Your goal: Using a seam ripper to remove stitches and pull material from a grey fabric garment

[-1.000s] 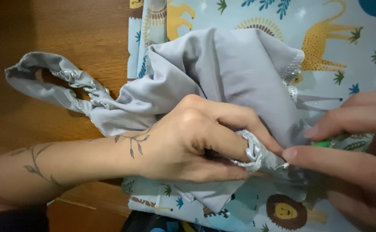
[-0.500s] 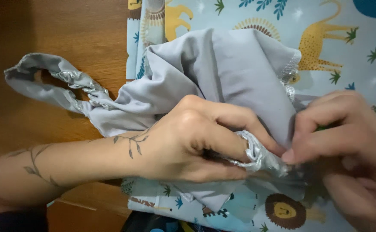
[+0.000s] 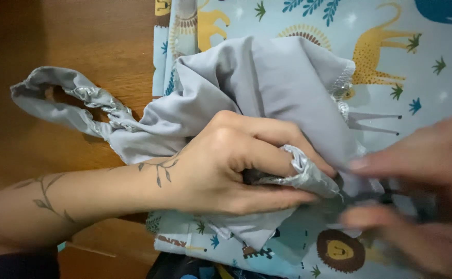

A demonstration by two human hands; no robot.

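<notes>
A crumpled grey garment (image 3: pixel 267 88) with a gathered, shiny elastic edge lies over a pale blue cloth printed with lions and giraffes (image 3: pixel 391 46). My left hand (image 3: pixel 236 165), wrist tattooed with a leafy stem, is shut on a bunched fold of the grey garment near its elastic hem. My right hand (image 3: pixel 417 196) is blurred at the lower right, its fingers spread next to the pinched fold; whether it grips the fabric is unclear. A grey strap loop (image 3: pixel 66 101) trails off to the left over the wood.
A brown wooden tabletop (image 3: pixel 71 41) shows at the left and upper left. The animal-print cloth covers the right half of the view. A dark patterned item (image 3: pixel 184 266) peeks out at the bottom edge.
My right hand has pulled back from the pinched hem toward the lower right and is in fast motion. My left hand and the grey garment have stayed put.
</notes>
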